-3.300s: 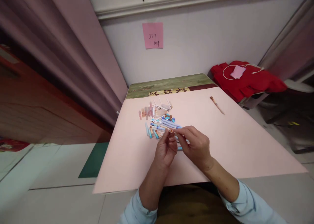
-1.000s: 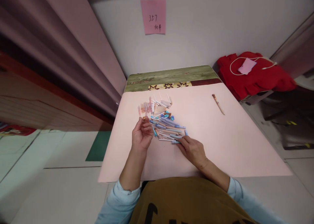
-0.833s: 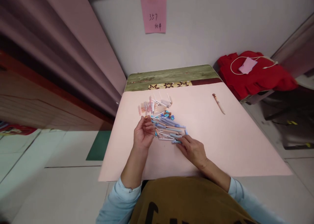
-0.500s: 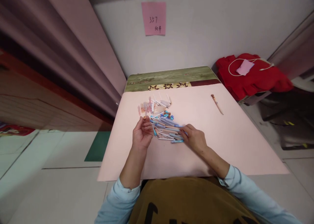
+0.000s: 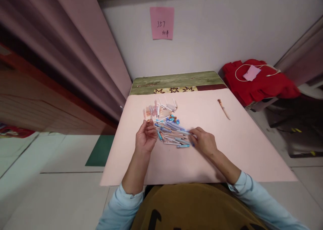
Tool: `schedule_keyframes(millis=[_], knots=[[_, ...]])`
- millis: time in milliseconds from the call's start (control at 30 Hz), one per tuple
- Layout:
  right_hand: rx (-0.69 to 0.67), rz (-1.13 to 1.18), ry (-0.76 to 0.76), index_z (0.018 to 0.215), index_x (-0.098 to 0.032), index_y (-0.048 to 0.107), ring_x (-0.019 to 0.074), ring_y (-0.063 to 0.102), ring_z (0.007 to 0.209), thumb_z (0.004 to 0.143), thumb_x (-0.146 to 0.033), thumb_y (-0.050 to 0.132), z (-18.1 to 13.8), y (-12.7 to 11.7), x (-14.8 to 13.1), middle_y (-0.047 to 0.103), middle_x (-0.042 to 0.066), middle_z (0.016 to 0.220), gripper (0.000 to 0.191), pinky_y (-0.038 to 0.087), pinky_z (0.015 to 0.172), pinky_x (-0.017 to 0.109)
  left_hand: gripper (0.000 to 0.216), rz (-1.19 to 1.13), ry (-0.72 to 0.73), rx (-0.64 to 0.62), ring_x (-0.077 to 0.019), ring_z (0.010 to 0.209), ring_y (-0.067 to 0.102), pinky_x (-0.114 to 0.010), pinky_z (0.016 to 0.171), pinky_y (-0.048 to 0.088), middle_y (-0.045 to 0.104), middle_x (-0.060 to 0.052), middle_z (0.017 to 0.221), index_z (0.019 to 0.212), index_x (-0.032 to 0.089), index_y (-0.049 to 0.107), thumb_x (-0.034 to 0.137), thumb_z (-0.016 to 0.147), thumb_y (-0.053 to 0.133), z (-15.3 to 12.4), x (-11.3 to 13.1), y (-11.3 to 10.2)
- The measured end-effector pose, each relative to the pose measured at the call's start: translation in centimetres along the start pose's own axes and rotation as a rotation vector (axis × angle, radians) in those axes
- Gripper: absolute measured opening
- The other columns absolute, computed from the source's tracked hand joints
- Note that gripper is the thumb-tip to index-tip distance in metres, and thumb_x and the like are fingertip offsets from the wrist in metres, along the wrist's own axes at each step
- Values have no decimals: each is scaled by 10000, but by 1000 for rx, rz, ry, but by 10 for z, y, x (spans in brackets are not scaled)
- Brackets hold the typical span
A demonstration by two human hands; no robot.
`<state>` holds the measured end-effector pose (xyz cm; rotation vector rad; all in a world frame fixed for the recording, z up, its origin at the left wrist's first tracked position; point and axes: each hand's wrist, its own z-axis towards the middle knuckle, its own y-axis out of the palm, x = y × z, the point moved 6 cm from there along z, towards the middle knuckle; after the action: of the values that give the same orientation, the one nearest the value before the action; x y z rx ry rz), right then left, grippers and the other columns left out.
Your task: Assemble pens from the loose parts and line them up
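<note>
My left hand (image 5: 146,137) is raised at the left of the pile, palm up, pinching a small round brown pen topper (image 5: 148,121) between thumb and fingertips. At the right end of the heap, my right hand (image 5: 204,142) has its fingers closed on a light blue pen barrel (image 5: 186,131); the fingertips are slightly blurred. Between the hands lies a heap of blue and beige pen barrels (image 5: 174,135). Just behind it sit small blue and brown pieces (image 5: 173,118). A bright blue pen part (image 5: 183,146) lies at the heap's near edge.
Behind the heap lie white refills (image 5: 165,105) and pinkish transparent pen parts (image 5: 150,110). One whole pen with a brown top (image 5: 223,109) rests far right on the pale pink table cover (image 5: 242,152). A red cloth (image 5: 262,85) with a white cable is beyond the table's right edge.
My right hand has shifted slightly to the right, with a pen barrel in its fingers. My left hand holds the brown topper in nearly the same place. The view has tilted slightly.
</note>
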<state>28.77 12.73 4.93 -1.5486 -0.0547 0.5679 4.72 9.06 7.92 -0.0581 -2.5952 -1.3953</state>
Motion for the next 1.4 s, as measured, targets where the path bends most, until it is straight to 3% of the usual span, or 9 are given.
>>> schedule_keyframes(millis=[233,433,700,967,1133,1267,1400], knots=[[21,172,162,995,-291,717,155,634,741,899,-354,507,-20,-8,36,706,-4,915,240,401,624,258,255,27,-11,11,-9,465,486,-68,388,369,667,-58,716,815,94,603,193,988,442,6,-6,-3],[-63,86,241,948,-273,706,175,639,747,913,-413,491,-21,1,34,706,6,858,259,354,580,264,254,48,-48,34,-19,481,497,-73,387,377,663,-65,718,792,88,605,193,977,465,6,-17,-3],[30,60,140,1058,-276,686,161,639,766,937,-432,490,-6,-3,18,696,17,1011,278,372,601,271,253,37,-30,50,-17,475,489,-71,386,372,665,-67,729,794,89,607,188,977,462,5,-16,-10],[70,195,241,990,-263,704,166,628,733,890,-405,513,4,-2,38,704,2,857,257,388,616,269,205,49,3,63,-16,467,488,-81,387,383,664,-67,723,804,87,594,145,959,474,7,-10,-22],[40,237,56,927,-283,719,146,625,762,894,-332,549,6,1,5,700,-12,893,179,406,668,252,194,39,15,17,-17,478,491,-87,404,389,653,-52,721,815,93,583,142,961,463,9,-6,-23],[-38,119,-48,968,-283,707,144,638,812,925,-327,542,10,11,-28,690,-2,973,176,391,639,241,201,66,-19,-27,-31,494,501,-104,414,403,649,-49,712,822,90,590,161,963,466,7,-13,-21],[-78,-34,-81,972,-271,699,149,643,792,969,-350,472,11,19,-38,684,19,996,240,360,589,242,183,97,-21,-9,-41,489,502,-118,405,406,657,-38,697,826,103,608,177,953,500,4,-18,-27]])
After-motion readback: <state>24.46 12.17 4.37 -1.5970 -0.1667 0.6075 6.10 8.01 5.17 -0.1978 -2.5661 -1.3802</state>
